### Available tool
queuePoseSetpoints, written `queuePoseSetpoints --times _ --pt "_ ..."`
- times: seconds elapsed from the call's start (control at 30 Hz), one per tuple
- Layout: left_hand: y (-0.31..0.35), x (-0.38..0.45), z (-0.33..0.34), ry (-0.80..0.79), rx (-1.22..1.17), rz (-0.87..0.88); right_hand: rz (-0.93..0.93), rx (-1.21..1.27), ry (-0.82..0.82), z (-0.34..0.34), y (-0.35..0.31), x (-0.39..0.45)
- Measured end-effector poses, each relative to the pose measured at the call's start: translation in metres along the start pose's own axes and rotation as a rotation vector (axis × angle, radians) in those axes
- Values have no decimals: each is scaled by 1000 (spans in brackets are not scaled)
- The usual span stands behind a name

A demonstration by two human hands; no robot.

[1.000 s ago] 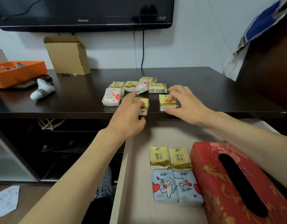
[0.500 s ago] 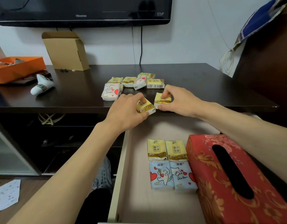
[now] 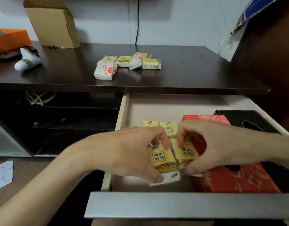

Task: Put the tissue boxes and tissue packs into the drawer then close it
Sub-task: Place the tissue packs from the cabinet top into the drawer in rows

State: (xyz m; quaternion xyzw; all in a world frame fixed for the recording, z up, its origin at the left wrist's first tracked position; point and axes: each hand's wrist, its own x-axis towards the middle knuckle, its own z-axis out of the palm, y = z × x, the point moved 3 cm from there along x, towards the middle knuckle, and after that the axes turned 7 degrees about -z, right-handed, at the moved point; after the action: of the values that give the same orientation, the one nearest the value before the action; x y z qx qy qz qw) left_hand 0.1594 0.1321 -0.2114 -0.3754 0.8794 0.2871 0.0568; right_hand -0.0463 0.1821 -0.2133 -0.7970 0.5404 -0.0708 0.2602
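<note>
Two yellow tissue packs, one point(image 3: 161, 158) pinched in the left hand point(image 3: 132, 154) & one point(image 3: 186, 152) in the right hand point(image 3: 222, 144), sit side by side over the open drawer point(image 3: 173, 105), red tissue box point(image 3: 241, 178) at 3 o'clock, more packs point(image 3: 129, 63) on the desk point(image 3: 59, 69) at 12.
</note>
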Motion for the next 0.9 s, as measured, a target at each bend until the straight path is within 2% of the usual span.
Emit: queuePoseSetpoints --times 0.17,0.27,0.37,0.53,0.73,0.9 --pt "-8 -2 5 -126 -70 36 -21 17 -121 15 5 -11" --pt "-12 1 8 -165 -124 80 -55 -1 -108 17 7 -11" --pt "-15 5 16 -184 -71 77 -79 -79 -118 19 3 -9" --pt "-13 10 36 -134 136 103 -112 -383 -96 36 -6 -7" --pt "-19 12 42 -180 144 82 -99 -411 -142 38 -7 -6" --pt "-18 21 47 -85 229 136 -96 -410 -122 40 -5 -5"
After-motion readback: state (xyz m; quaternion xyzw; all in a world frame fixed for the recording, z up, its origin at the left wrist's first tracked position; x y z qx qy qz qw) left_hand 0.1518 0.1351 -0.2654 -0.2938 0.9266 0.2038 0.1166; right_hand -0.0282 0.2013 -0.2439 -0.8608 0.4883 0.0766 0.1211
